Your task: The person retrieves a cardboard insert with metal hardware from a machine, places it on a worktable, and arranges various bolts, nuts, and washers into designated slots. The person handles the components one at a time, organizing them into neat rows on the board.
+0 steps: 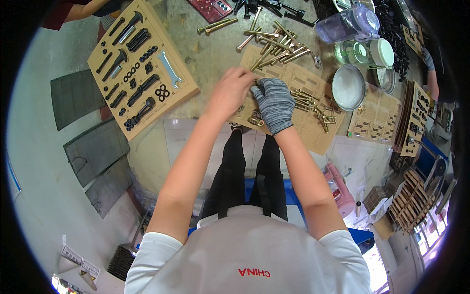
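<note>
head view: the bare left hand (234,90) and gloved right hand (274,100) pinch something small, unclear what, over the cardboard tray (313,132); pressing bolts squarely into slots looks wisest.

A finished cardboard panel (143,66) is lying at the left of the tabletop (205,46), filled with black bolts, washers and a silver flat wrench (169,69). A red phone (211,8) is resting at the far edge. To the right, a clear plastic bottle (348,23) is lying on its side above a jar with a white lid (366,53), and a round metal dish (348,87) is sitting just below them. More slotted cardboard panels (376,115) are lying and leaning at the right edge. Dark grey mats (95,149) are lying on the floor at left, and a pink container (338,188) is standing under the tabletop.
</note>
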The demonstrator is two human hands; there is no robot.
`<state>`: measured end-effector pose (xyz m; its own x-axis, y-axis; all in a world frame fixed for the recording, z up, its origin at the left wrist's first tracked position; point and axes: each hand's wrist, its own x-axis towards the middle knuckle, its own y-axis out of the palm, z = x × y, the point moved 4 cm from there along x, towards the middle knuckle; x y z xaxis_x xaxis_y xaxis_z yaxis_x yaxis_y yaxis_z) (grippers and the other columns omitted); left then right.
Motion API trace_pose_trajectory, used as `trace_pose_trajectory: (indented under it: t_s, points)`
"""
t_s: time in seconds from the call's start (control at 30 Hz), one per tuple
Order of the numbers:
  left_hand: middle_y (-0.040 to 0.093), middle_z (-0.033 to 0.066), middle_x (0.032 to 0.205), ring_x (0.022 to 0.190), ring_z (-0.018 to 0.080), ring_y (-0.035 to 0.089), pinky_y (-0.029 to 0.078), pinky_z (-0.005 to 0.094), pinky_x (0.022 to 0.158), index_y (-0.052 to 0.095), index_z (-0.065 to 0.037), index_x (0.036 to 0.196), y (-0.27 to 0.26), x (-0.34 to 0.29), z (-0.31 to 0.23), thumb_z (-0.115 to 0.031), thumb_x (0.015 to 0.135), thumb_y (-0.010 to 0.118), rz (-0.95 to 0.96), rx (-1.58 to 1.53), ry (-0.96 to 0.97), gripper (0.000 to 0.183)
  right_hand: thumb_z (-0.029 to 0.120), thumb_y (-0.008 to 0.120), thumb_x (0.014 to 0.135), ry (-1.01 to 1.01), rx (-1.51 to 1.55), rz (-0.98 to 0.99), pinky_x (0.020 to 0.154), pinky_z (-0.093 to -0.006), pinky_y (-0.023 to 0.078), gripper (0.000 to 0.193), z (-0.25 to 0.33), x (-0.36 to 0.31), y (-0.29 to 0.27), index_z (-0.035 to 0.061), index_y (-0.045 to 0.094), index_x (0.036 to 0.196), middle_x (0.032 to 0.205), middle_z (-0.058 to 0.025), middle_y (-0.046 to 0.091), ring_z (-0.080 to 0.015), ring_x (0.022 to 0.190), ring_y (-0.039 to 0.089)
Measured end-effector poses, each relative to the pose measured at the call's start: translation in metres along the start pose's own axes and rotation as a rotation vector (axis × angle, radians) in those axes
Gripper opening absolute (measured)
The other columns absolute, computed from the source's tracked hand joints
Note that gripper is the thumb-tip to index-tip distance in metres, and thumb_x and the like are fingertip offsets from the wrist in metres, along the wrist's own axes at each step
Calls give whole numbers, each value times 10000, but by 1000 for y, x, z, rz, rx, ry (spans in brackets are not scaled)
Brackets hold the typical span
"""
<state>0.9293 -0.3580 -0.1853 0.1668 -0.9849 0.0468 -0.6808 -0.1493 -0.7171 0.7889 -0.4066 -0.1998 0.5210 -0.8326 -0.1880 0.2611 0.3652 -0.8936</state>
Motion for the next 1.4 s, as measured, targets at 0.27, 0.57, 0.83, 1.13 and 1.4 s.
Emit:
trace_pose_trajectory:
  t_s: [0.27, 0.57, 0.83, 1.13, 1.4]
  points:
    - [650, 84, 1010, 1022, 304, 613, 523, 411, 848, 697, -76, 1005, 6, 10, 6, -81, 874, 694, 62, 49, 102, 130, 269, 664, 924, -89, 59, -91, 855, -424, 517, 199, -8, -15, -2, 105, 723, 1021, 961, -106, 683, -315, 933, 636]
    - [682, 119, 955, 845, 307, 668, 536, 350, 754, 723, -52, 997, -5, -1, 15, -86, 875, 719, -73, -274, -204, 126, 162, 745, 848, -238, 193, 5, 826, -416, 523, 134, 35, -76, 19, 105, 733, 968, 931, -76, 676, -297, 895, 635]
    - [683, 105, 948, 899, 308, 655, 528, 363, 782, 719, -55, 988, -37, -77, 22, -93, 879, 699, -44, -100, -233, 117, 188, 668, 867, -313, 100, -27, 816, -419, 518, 125, 38, -74, 40, 117, 688, 968, 940, -71, 609, -302, 919, 591]
    - [644, 70, 932, 930, 282, 615, 511, 382, 795, 696, -58, 941, -17, -90, 21, -118, 849, 726, 22, -24, -122, 114, 193, 661, 868, -319, 46, -18, 822, -406, 507, 109, 40, -77, 39, 125, 680, 951, 946, -80, 602, -297, 921, 591]
    - [643, 97, 965, 940, 309, 619, 510, 400, 810, 692, -45, 978, -28, -75, 19, -101, 889, 687, -52, -124, -234, 106, 252, 709, 906, -169, 190, -126, 815, -430, 515, 167, 32, -57, 9, 103, 716, 981, 969, -86, 666, -315, 907, 616]
